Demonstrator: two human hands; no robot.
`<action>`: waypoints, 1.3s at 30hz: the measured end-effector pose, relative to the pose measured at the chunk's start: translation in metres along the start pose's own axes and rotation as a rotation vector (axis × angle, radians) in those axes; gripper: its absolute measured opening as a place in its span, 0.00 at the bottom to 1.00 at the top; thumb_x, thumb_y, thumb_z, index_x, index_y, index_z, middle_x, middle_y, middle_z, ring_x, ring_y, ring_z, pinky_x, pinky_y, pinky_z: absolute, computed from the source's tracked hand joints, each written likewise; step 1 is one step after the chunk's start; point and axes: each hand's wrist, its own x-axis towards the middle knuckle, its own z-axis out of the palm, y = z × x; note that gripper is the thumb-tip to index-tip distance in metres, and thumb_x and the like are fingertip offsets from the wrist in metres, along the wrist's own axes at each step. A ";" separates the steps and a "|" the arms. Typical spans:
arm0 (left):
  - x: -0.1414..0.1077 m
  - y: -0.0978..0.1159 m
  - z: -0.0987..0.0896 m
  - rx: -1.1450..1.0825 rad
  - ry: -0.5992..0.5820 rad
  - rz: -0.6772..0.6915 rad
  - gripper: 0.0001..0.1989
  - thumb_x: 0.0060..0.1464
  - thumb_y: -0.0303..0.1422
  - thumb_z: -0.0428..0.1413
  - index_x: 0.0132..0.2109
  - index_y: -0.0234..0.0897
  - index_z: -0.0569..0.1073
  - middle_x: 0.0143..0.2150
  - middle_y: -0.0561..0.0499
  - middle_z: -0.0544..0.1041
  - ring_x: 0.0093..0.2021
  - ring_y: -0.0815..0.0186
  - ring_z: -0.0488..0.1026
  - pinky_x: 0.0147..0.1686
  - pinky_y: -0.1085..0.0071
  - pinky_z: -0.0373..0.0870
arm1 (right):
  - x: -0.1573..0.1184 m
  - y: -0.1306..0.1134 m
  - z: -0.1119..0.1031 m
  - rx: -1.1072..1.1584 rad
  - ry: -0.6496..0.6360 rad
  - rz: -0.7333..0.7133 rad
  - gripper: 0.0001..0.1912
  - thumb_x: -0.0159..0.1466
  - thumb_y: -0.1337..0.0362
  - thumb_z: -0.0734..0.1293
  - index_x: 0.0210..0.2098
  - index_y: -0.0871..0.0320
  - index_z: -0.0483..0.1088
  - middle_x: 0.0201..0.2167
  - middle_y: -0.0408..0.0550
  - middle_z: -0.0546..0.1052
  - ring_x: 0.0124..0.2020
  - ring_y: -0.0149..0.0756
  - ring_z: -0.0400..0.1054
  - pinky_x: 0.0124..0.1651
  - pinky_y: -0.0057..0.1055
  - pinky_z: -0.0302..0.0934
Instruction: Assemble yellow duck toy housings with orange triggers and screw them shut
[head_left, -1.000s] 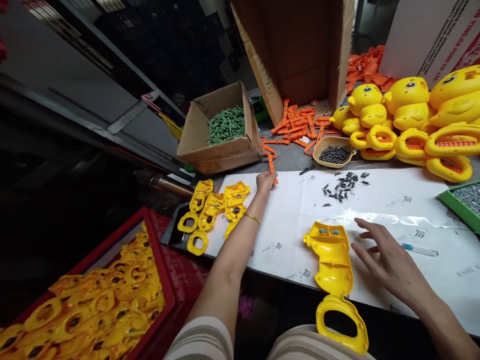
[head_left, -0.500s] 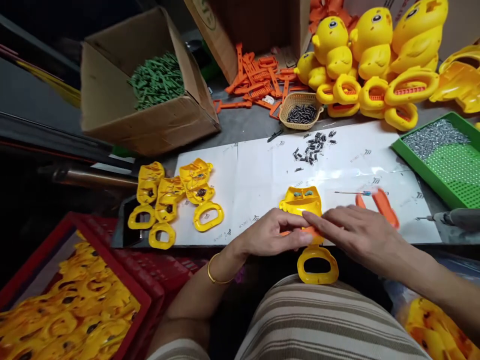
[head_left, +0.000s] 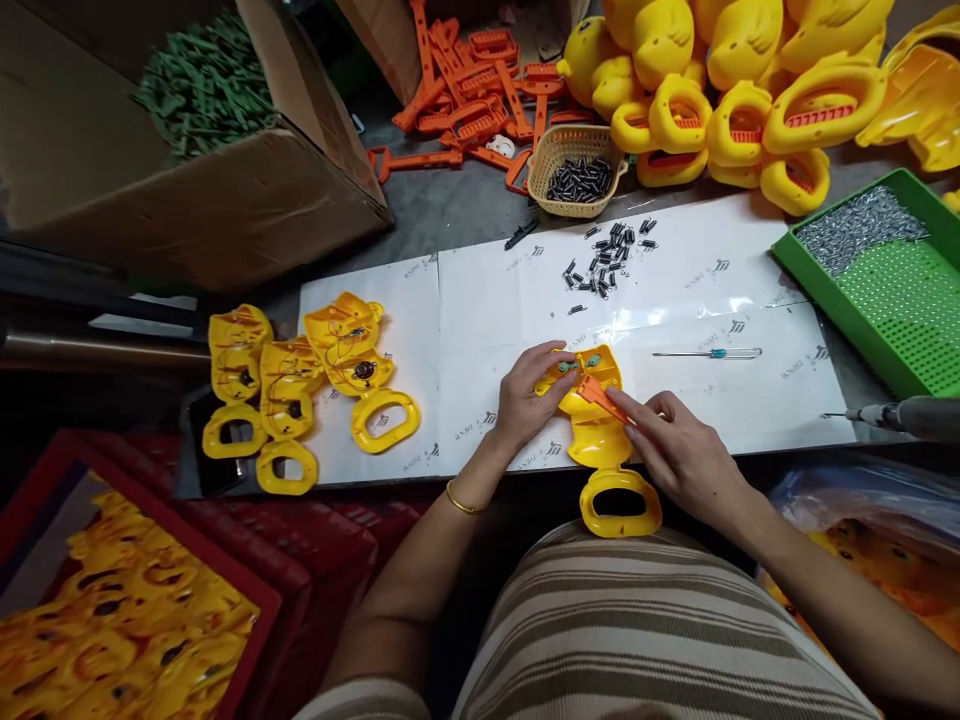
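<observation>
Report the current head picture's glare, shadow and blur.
Head view: glare patches on the white sheet near the black springs; head view, shadow below the sheet's front edge; head view, yellow parts in the red crate look soft, left hand and right hand sharper.

The right hand [head_left: 686,455] hid the near end of the orange piece [head_left: 598,394]; the left hand [head_left: 525,398] covered part of the yellow shell [head_left: 600,442]. The top edge cropped several yellow ducks [head_left: 742,40].

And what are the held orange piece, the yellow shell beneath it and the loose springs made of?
Orange piece: probably plastic, satin, evenly coloured, crisp-edged. Yellow shell: likely moulded plastic, smooth and slightly glossy, with thin walls. Loose springs: probably metal, dark-finished, going by their coils.
</observation>
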 end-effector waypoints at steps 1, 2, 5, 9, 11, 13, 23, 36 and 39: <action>-0.001 0.002 0.003 0.022 0.037 -0.008 0.09 0.59 0.34 0.60 0.46 0.39 0.77 0.49 0.45 0.79 0.50 0.64 0.77 0.51 0.65 0.75 | 0.002 -0.001 0.002 -0.046 0.004 0.015 0.23 0.73 0.61 0.55 0.66 0.51 0.61 0.36 0.47 0.68 0.28 0.30 0.66 0.27 0.26 0.63; -0.002 0.004 0.005 0.039 0.065 -0.020 0.08 0.59 0.33 0.59 0.45 0.38 0.77 0.48 0.46 0.79 0.48 0.65 0.77 0.49 0.66 0.76 | 0.003 -0.001 0.003 -0.095 0.010 0.023 0.24 0.73 0.60 0.55 0.66 0.50 0.61 0.35 0.46 0.69 0.27 0.30 0.65 0.25 0.25 0.61; -0.004 0.008 0.011 0.083 0.125 -0.051 0.07 0.59 0.34 0.59 0.44 0.38 0.78 0.46 0.47 0.78 0.46 0.66 0.77 0.46 0.68 0.77 | 0.007 -0.003 0.004 -0.218 0.040 0.011 0.23 0.72 0.59 0.56 0.66 0.46 0.62 0.34 0.45 0.70 0.25 0.30 0.63 0.21 0.24 0.52; -0.006 0.012 0.013 0.115 0.139 -0.047 0.07 0.60 0.33 0.58 0.44 0.38 0.77 0.45 0.47 0.77 0.46 0.65 0.77 0.46 0.67 0.77 | 0.013 -0.004 0.004 -0.236 0.032 -0.032 0.23 0.73 0.59 0.55 0.66 0.46 0.61 0.33 0.45 0.71 0.25 0.29 0.63 0.21 0.24 0.49; -0.007 0.014 0.012 0.122 0.125 -0.032 0.07 0.60 0.31 0.57 0.45 0.38 0.77 0.46 0.47 0.77 0.47 0.65 0.77 0.47 0.67 0.76 | 0.016 -0.004 0.004 -0.221 0.018 -0.033 0.24 0.73 0.60 0.55 0.66 0.47 0.61 0.33 0.45 0.70 0.26 0.29 0.64 0.21 0.25 0.50; -0.007 0.016 0.012 0.131 0.123 -0.022 0.07 0.60 0.29 0.57 0.45 0.38 0.77 0.46 0.47 0.76 0.47 0.65 0.76 0.47 0.67 0.76 | 0.019 -0.005 0.005 -0.208 0.005 -0.024 0.24 0.73 0.60 0.54 0.66 0.50 0.61 0.34 0.46 0.71 0.27 0.30 0.65 0.22 0.25 0.52; -0.006 0.016 0.017 0.130 0.163 -0.012 0.07 0.59 0.27 0.56 0.45 0.37 0.76 0.45 0.47 0.75 0.47 0.66 0.76 0.48 0.67 0.76 | 0.020 -0.005 0.007 -0.164 0.019 -0.011 0.24 0.71 0.61 0.56 0.64 0.56 0.64 0.33 0.47 0.71 0.24 0.31 0.65 0.25 0.28 0.59; -0.005 0.016 0.022 0.120 0.185 -0.002 0.07 0.60 0.30 0.56 0.45 0.36 0.77 0.45 0.46 0.75 0.46 0.66 0.76 0.46 0.68 0.76 | 0.028 -0.005 0.007 -0.013 0.007 0.050 0.22 0.70 0.61 0.58 0.61 0.60 0.68 0.31 0.47 0.74 0.26 0.32 0.67 0.31 0.29 0.61; -0.006 0.016 0.023 0.120 0.193 -0.008 0.07 0.60 0.30 0.55 0.45 0.36 0.76 0.44 0.46 0.75 0.44 0.65 0.76 0.45 0.67 0.76 | 0.030 -0.008 0.010 -0.015 0.004 0.059 0.23 0.70 0.61 0.58 0.60 0.61 0.69 0.31 0.48 0.75 0.27 0.33 0.69 0.30 0.29 0.60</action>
